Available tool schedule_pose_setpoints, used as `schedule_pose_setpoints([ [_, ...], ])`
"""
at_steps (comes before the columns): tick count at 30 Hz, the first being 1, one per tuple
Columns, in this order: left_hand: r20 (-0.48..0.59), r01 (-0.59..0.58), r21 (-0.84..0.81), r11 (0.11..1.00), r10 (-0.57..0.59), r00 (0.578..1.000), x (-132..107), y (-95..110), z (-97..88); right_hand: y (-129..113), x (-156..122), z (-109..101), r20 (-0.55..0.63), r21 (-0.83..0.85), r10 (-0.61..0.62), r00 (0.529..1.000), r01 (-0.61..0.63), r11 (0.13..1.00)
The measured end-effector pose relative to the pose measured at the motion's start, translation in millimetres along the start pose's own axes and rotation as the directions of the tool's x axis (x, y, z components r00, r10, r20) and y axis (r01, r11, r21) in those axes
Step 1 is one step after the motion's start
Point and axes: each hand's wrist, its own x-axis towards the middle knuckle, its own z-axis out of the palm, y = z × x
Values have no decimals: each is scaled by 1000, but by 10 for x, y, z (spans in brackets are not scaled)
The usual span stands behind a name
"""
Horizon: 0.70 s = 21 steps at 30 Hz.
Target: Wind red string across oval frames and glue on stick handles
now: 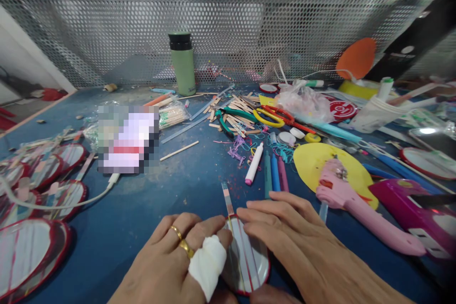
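Note:
A round white disc with a red rim (245,256) lies on the blue table in front of me. Thin coloured lines run down its face, and a narrow patterned strip (227,198) sticks out from its far end. My left hand (188,251), with two gold rings and a white wrap on one finger, grips the disc's left edge. From the right, my right hand (288,237) holds the opposite edge, fingers bent over the rim. Both thumbs are low at the near edge, partly cut off by the frame.
Similar red-rimmed discs (26,256) are piled at left, near a blurred phone (130,140) on a white cable. A pink glue gun (370,221) rests on a yellow oval (306,166) at right. Markers (254,164), scissors (269,116), loose sticks (242,107) and a green bottle (183,69) stand or lie beyond.

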Motion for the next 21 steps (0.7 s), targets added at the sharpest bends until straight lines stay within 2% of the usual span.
schedule_pose_setpoints([
  [1, -6, 14, 1, 1000, -14, 1000, -1, 5, 3, 2, 0, 3, -14, 7, -4, 1000, 4, 1000],
  [3, -9, 12, -5, 1000, -12, 1000, -6, 14, 10, 4, 1, 3, 61, -13, 21, 998, -21, 1000],
  [5, -5, -2, -13, 1000, 2, 1000, -11, 21, 16, 8, -4, 20, 69, -10, 30, 997, -29, 1000],
  [7, -15, 7, -9, 1000, -7, 1000, -18, 32, 24, 22, -22, 66, -59, 31, -4, 998, 5, 1000],
  [9, -32, 32, 2, 999, -32, 999, -22, 48, 29, 38, -47, 121, -94, 41, -4, 996, 8, 999],
  [18, -31, 55, -3, 999, -55, 998, -27, 60, 65, 50, -95, 165, -38, -22, -17, 999, 16, 1000],
  [21, -74, 41, -27, 999, -43, 996, -35, 49, 104, 50, -101, 165, -2, -28, 5, 1000, -5, 1000],
])
